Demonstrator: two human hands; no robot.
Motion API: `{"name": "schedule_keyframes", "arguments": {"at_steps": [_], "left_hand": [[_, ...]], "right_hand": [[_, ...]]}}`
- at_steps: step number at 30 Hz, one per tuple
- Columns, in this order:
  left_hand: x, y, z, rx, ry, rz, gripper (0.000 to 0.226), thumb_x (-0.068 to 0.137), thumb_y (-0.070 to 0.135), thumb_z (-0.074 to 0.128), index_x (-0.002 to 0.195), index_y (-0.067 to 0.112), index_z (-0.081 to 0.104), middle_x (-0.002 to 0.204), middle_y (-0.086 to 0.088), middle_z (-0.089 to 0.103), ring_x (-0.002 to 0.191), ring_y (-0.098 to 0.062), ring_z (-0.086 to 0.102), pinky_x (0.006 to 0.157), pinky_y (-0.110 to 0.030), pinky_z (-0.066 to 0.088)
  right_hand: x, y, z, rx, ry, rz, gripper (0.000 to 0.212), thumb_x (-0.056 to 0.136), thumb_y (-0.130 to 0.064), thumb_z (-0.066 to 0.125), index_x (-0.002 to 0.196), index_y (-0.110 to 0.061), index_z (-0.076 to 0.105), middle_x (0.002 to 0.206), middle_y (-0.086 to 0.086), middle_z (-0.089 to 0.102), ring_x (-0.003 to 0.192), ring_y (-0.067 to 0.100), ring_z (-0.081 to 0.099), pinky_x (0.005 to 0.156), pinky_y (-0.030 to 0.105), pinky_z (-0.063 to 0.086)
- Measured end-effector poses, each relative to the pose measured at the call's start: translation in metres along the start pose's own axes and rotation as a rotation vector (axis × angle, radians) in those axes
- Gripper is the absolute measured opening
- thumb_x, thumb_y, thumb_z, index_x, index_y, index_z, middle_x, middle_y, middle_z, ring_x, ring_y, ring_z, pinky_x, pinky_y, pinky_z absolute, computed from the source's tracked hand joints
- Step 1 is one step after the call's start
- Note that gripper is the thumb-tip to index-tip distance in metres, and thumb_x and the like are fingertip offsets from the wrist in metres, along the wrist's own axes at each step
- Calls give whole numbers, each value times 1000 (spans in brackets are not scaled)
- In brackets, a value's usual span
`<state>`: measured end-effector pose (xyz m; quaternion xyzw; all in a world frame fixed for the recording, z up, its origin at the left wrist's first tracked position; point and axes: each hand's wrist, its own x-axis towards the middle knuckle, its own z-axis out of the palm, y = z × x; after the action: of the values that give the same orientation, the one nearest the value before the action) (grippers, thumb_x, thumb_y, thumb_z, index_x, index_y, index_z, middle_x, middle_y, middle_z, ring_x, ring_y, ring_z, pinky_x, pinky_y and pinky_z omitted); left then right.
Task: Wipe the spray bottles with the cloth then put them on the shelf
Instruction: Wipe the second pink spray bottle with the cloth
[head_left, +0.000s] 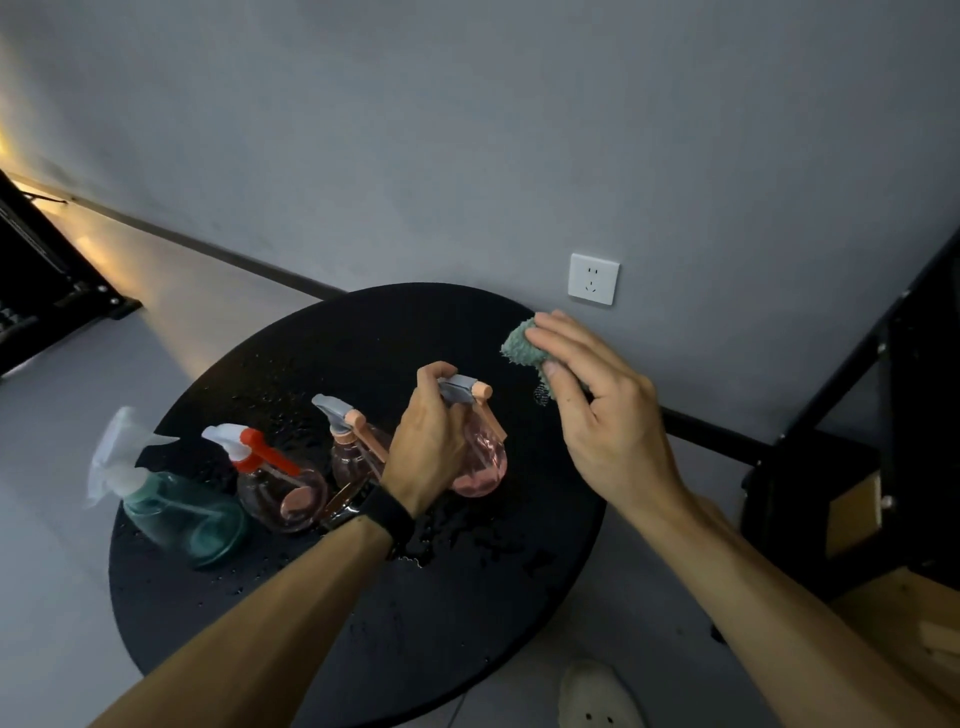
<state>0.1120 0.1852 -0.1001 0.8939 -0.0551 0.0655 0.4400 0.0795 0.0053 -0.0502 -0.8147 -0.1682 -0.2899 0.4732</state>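
From the head camera we count four clear plastic spray bottles on the round black table (291, 613). One, a pink-tinted bottle with a grey and peach trigger head (480, 457), is gripped at the neck by our left hand (428, 441), fingers curled round it just below the trigger. Beside it stands a second pink-tinted bottle with a grey and peach head (353, 447), partly hidden by that hand. Next comes a pink bottle with a white and red trigger (280, 493), then a teal bottle with a white trigger (176, 514), blurred at the table's left edge. We see one cloth: a bunched green textured cloth (522, 348), pinched between the thumb and fingers of our right hand (608, 415), held up apart from the gripped bottle. Water droplets (457, 535) speckle the tabletop. A white wall socket (594, 279) sits on the grey wall behind, a dark wooden shelf unit (893, 467) stands at right, and one pale shoe (597, 696) shows below.
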Motion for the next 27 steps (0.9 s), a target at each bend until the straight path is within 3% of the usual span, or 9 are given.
{"name": "schedule_keyframes", "arguments": {"at_steps": [3, 7, 14, 16, 18, 20, 23, 27], "left_hand": [[7, 0, 3, 3, 3, 21, 26, 101, 11, 45, 119, 26, 34, 119, -5, 59, 95, -13, 61, 71, -12, 44], [13, -2, 5, 35, -7, 30, 27, 101, 9, 45, 124, 20, 36, 121, -8, 58, 101, -21, 60, 77, -23, 42], [13, -3, 6, 79, 3, 41, 26, 101, 10, 47, 122, 21, 35, 118, -9, 59, 95, -18, 59, 70, -13, 44], [10, -2, 2, 95, -30, 34, 33, 101, 11, 49, 130, 19, 35, 122, -10, 60, 101, -20, 62, 79, -20, 50], [3, 4, -6, 108, -46, 20, 41, 100, 15, 52, 137, 23, 35, 128, -9, 59, 111, -20, 61, 92, -36, 53], [-10, 16, -18, 109, 29, 15, 41, 99, 18, 54, 138, 23, 42, 132, -7, 54, 110, -14, 59, 96, -32, 51], [-32, 38, -40, 17, 172, 72, 25, 100, 17, 51, 122, 24, 60, 119, 4, 59, 103, -2, 59, 91, -23, 51], [-48, 59, -62, -266, 81, 8, 26, 104, 31, 43, 111, 35, 68, 111, 12, 70, 107, -3, 64, 93, -31, 53]], "right_hand": [[2, 1, 0, 7, -6, 10, 35, 93, 6, 52, 124, -4, 63, 132, -4, 55, 132, 7, 45, 109, 12, 30], [3, 4, 0, 18, -10, 26, 35, 94, 5, 51, 125, -4, 63, 134, 0, 57, 133, 8, 45, 109, 13, 31], [1, 3, 2, 22, -18, 37, 35, 94, 5, 52, 125, -4, 64, 135, 3, 58, 133, 9, 46, 110, 14, 32], [0, 0, 3, 32, -33, 27, 35, 94, 5, 52, 126, -4, 63, 136, 3, 58, 133, 9, 45, 110, 15, 32], [-2, -3, 5, 39, -46, 19, 34, 95, 4, 52, 127, -4, 62, 136, 3, 57, 134, 8, 45, 110, 15, 32], [-4, -6, 8, 47, -57, 0, 35, 95, 4, 52, 128, -4, 61, 136, 1, 56, 134, 7, 44, 110, 15, 31], [-7, -15, 16, 63, -81, -36, 37, 94, 5, 54, 130, -4, 59, 137, -1, 54, 134, 7, 44, 112, 17, 31], [-11, -28, 27, 75, -141, -51, 42, 94, 2, 54, 136, -5, 53, 140, -4, 47, 136, 10, 42, 113, 17, 29]]}}
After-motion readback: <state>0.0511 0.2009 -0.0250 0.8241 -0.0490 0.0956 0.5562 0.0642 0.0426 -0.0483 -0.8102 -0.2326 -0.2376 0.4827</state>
